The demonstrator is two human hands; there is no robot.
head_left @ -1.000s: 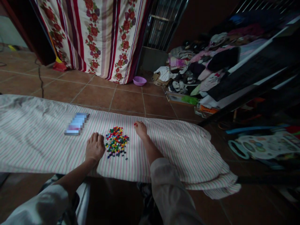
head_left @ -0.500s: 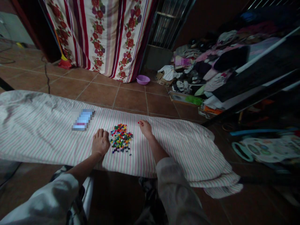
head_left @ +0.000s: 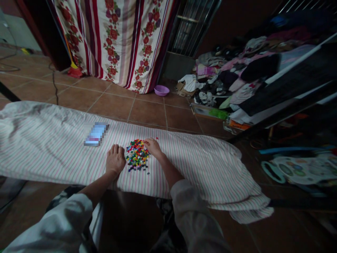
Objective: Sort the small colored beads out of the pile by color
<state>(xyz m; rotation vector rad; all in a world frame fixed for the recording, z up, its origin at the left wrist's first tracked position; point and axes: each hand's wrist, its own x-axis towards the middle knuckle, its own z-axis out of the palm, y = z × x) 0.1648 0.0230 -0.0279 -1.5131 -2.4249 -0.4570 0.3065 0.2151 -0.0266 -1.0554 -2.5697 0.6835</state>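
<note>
A heap of small multicoloured plastic pieces (head_left: 137, 155) lies on the striped cloth (head_left: 189, 158). My left hand (head_left: 116, 159) rests flat on the cloth just left of the heap, fingers lying forward, holding nothing. At the heap's upper right edge is my right hand (head_left: 153, 147), its thumb and fingers drawn together in a pinch over the pieces. Whatever is between those fingertips is too small to make out. One small red piece (head_left: 157, 138) sits alone on the cloth, just beyond the right hand.
A phone (head_left: 96, 134), blurred out, lies on the cloth left of the heap. Beyond the cloth's far edge are a tiled floor (head_left: 113, 105), a purple basin (head_left: 161, 90) and a floral curtain (head_left: 126, 45). Clothes (head_left: 231, 70) are piled at the right.
My right hand has moved left to the heap's edge. The red piece that was at its fingertips now lies on the cloth. My left hand keeps its place beside the heap.
</note>
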